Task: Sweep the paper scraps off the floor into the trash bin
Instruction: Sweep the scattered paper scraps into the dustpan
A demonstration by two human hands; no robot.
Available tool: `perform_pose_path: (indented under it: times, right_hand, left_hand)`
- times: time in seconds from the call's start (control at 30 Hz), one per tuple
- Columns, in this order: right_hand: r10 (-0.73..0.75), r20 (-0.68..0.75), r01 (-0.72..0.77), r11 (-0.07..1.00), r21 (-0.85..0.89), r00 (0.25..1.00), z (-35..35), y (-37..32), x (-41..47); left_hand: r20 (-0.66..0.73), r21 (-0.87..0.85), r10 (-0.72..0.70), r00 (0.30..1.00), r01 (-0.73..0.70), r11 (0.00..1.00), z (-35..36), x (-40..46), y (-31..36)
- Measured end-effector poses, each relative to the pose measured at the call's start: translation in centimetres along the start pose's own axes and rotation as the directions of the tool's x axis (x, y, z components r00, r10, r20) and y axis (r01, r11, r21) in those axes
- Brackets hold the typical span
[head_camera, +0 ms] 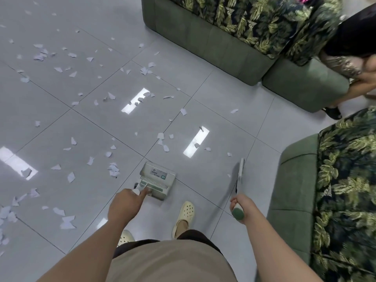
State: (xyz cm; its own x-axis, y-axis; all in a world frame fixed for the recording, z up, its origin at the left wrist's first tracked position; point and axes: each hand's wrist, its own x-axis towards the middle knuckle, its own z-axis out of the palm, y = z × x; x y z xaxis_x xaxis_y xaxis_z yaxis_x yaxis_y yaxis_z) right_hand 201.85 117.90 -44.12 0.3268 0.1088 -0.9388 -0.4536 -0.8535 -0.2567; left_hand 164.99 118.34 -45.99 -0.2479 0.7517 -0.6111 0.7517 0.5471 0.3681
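Gripping dustpan [158, 181] left [124, 202]; broom [240, 176] right [238, 207]

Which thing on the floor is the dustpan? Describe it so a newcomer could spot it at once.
Start at the person's cream clogs at bottom centre. Just ahead of them on the grey tiled floor stands the dustpan, its handle held by the left hand. Unlike the flat white paper scraps beside it, it is a boxy grey tray with a printed label and a comb-like row of teeth.
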Motion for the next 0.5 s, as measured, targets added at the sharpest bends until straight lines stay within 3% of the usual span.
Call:
perform_pose_path:
  times: [0.2, 0.37, 0.5]
  right_hand:
    - [0.055, 0.112, -0.031, 0.979, -0.201, 0.992, -1.3, -7.6, 4.7]
    - [0.135, 0.191, 0.007, 0.801, -0.599, 0.972, 0.5, -9.5, 5.8]
    - [0.222, 0.276, 0.026, 0.736, -0.677, 0.935, 3.7, -10.4, 4.9]
  left_hand:
    - [-0.047, -0.1, -0.116, 0.992, 0.111, 0.989, 2.8, -0.3, 5.2]
    - [-0.033, -0.094, -0.156, 0.987, 0.153, 0.984, 4.4, -0.3, 6.9]
    - [-0.067, -0.079, -0.188, 0.98, 0.182, 0.98, 5.1, -0.3, 8.2]
